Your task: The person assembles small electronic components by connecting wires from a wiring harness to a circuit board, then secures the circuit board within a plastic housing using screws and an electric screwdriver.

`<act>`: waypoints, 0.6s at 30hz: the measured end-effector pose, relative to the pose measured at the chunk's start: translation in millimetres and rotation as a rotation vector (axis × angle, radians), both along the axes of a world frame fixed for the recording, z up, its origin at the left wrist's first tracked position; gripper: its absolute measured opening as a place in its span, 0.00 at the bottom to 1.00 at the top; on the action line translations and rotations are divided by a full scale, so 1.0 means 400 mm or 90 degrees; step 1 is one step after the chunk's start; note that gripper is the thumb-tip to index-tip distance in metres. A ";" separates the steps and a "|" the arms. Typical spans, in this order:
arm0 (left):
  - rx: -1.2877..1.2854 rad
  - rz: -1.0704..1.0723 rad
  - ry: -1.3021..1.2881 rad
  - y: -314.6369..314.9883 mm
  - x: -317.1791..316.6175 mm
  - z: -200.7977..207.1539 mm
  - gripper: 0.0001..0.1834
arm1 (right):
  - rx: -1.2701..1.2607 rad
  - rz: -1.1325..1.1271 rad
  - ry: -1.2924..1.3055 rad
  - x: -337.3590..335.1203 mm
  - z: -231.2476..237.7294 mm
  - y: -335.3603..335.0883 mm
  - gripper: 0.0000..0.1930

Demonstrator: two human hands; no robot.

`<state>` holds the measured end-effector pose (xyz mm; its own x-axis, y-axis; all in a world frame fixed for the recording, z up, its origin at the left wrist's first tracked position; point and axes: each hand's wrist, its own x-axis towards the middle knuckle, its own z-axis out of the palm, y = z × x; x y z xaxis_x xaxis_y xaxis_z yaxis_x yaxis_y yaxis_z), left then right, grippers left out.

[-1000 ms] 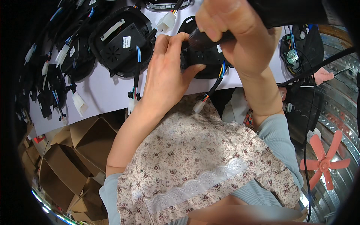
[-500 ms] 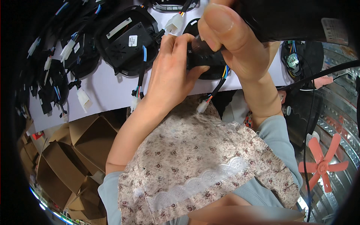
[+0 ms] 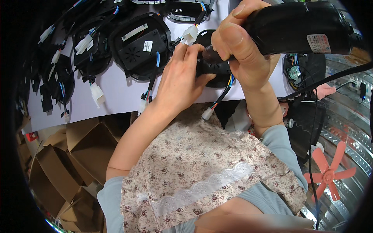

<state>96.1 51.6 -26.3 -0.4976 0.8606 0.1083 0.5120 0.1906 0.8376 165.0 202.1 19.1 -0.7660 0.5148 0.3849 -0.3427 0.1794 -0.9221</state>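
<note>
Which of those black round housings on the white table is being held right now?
The black housing under the left hand, at the power tool's tip; the others lie untouched.

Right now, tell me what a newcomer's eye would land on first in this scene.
First, at the top centre, the right hand grips a big black power tool whose tip meets a round black part steadied by the left hand on the white table. To the left lie more black round housings trailing coloured wires and white connectors. Lower right, a pink fan stands out; lower left, open cardboard boxes.
</note>
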 end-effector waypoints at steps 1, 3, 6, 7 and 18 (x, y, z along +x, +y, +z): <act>0.003 0.000 -0.003 0.000 0.000 -0.001 0.32 | 0.002 0.001 0.001 0.000 0.000 0.002 0.22; 0.001 0.003 0.001 0.000 0.002 -0.001 0.32 | -0.002 -0.016 0.008 -0.002 -0.001 0.004 0.23; 0.002 0.002 0.008 0.000 0.002 -0.005 0.32 | -0.017 -0.012 0.005 -0.001 0.002 -0.002 0.23; 0.005 -0.001 0.011 0.000 0.002 -0.006 0.32 | -0.016 -0.012 0.005 -0.002 0.002 -0.002 0.23; -0.007 -0.007 0.012 0.005 -0.003 -0.006 0.32 | 0.049 -0.035 -0.002 -0.008 0.001 -0.003 0.20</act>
<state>94.9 53.5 -28.6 -0.4853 0.8675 0.1090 0.5306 0.1932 0.8253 161.6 200.9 19.6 -0.7383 0.5250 0.4234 -0.3280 0.2690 -0.9056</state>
